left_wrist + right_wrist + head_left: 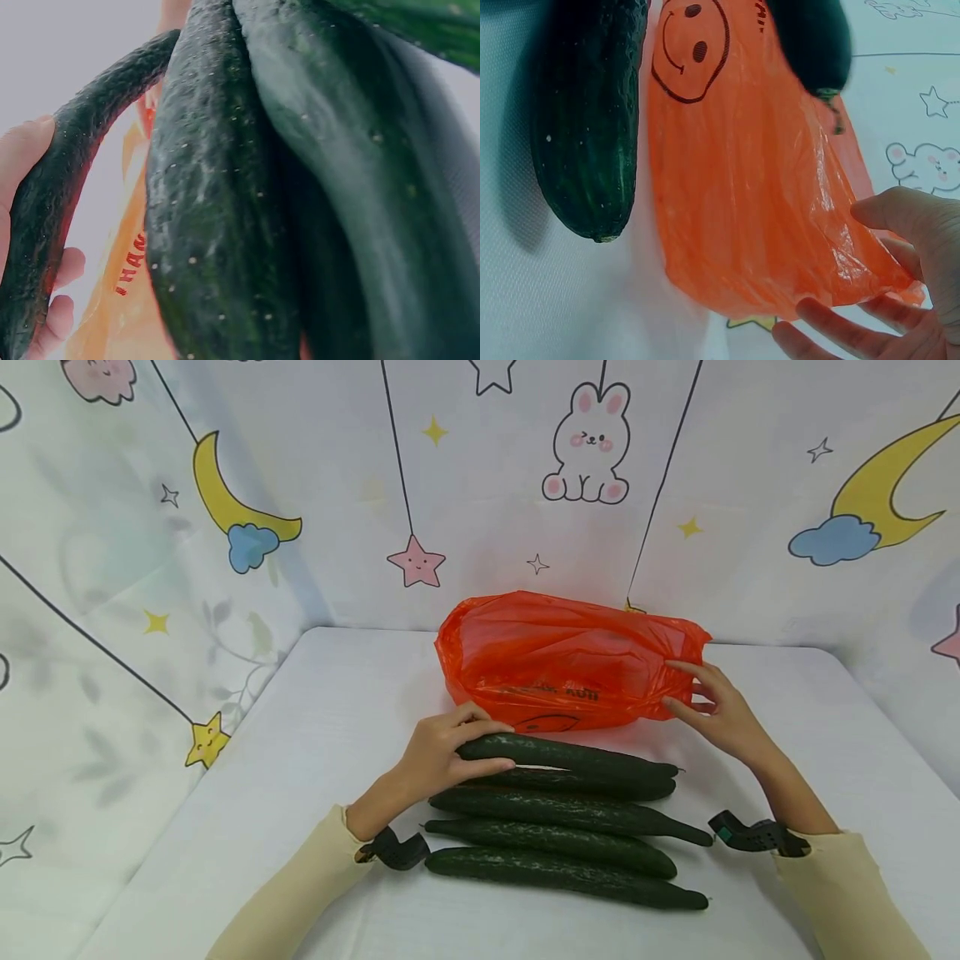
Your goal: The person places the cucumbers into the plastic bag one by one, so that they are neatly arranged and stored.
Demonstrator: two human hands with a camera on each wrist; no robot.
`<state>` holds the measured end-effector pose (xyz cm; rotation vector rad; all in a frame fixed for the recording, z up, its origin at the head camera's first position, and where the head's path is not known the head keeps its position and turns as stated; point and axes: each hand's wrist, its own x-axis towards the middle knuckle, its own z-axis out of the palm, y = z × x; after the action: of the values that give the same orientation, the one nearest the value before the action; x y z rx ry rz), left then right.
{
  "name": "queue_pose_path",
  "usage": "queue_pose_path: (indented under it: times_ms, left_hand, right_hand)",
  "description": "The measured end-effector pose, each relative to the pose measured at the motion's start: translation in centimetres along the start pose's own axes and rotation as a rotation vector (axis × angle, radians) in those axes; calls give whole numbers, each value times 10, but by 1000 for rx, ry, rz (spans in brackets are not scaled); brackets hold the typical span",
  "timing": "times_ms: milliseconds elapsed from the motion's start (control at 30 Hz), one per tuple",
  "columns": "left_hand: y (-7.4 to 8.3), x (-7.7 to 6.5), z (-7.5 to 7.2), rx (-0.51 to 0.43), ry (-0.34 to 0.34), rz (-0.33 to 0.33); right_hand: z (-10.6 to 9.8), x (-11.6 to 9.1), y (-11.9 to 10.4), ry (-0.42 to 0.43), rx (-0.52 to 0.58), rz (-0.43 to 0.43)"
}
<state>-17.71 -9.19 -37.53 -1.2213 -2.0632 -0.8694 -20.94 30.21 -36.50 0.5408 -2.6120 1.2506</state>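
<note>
In the head view my left hand (pixel 450 747) grips one dark green cucumber (pixel 570 755) by its left end, thumb below and fingers above. The left wrist view shows this held cucumber (pixel 82 120) slanting up to the right, apart from the others. Behind it lies a red plastic bag (pixel 555 652) with dark print. My right hand (pixel 716 706) is at the bag's right end, its fingers spread around that edge. From the right wrist, the thumb touches the bag (pixel 742 202) while the fingertips show along its lower edge.
Several more cucumbers (pixel 570 810) lie roughly parallel on the white tablecloth (pixel 337 693), in front of the held one. A white cloth backdrop (pixel 487 485) with cartoon prints rises behind the bag and along the left side. Each wrist wears a black camera mount (pixel 397 850).
</note>
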Motion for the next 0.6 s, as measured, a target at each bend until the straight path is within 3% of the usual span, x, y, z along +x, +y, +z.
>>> queue_pose_path:
  times_ms: [267,600]
  left_hand:
    - [-2,3,-2,-8,68,20]
    - [-5,8,-11,-10,130,-5]
  right_hand:
    - [-3,-1,1,4,-1,1]
    - [1,1,3,-11,55,-16]
